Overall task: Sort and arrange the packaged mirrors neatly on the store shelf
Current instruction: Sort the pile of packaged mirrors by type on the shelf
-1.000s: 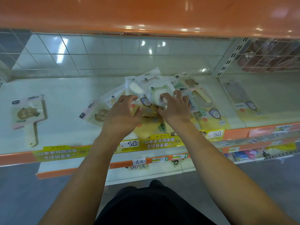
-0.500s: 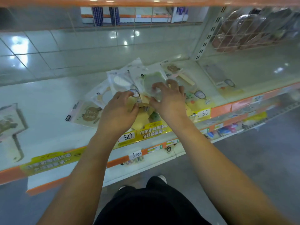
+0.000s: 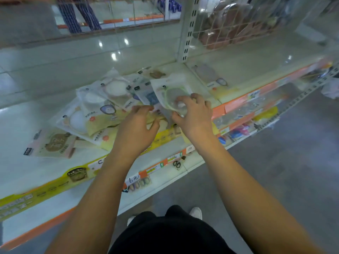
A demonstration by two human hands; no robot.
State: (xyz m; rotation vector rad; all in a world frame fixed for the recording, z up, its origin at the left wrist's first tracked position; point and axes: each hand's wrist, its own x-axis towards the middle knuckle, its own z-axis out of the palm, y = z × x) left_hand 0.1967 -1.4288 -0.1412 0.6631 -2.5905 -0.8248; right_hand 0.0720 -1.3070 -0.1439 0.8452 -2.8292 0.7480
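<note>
Right hand (image 3: 193, 114) still grips the green-rimmed mirror pack (image 3: 172, 92), now lifted rightward; left hand (image 3: 136, 125) pinches the pile (image 3: 99, 114)

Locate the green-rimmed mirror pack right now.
In the head view, the green-rimmed mirror pack sits right of centre atop the pile of packaged mirrors, gripped by the right hand, with the left hand just left of it.

Right hand (image 3: 192, 116) grips a green-rimmed packaged mirror (image 3: 172, 92); left hand (image 3: 135, 129) pinches the pile (image 3: 95, 110) beside it.
</note>
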